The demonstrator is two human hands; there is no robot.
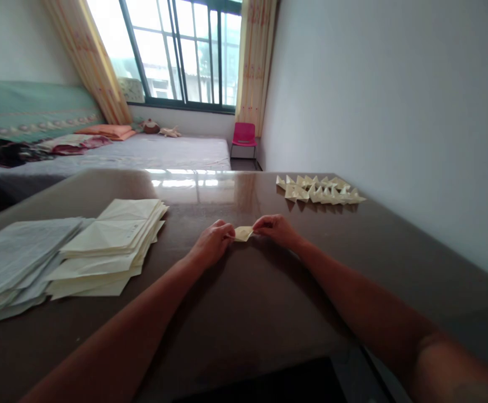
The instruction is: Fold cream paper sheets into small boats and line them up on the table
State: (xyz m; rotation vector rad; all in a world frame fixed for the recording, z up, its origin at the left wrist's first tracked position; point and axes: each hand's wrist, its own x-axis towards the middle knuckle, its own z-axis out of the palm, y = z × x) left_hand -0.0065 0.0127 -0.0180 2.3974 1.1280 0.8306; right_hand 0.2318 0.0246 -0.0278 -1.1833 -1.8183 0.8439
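A small folded piece of cream paper point(243, 233) is stretched between my two hands, just above the brown glossy table point(244, 313). My left hand point(214, 243) pinches its left corner between thumb and fingers. At the opposite corner, my right hand point(278, 228) grips it in the same way. Farther back on the right stand several folded paper boats point(323, 193), set close together in rows. To the left of my hands lies a stack of cream paper sheets point(109, 235), the top one marked with crease lines.
Beside the cream stack, at the table's left edge, lies a pile of greyish printed sheets point(21, 252). A white wall point(386, 112) runs along the right. Beyond the table are a bed point(177, 150), a pink chair point(244, 134) and a window point(185, 50).
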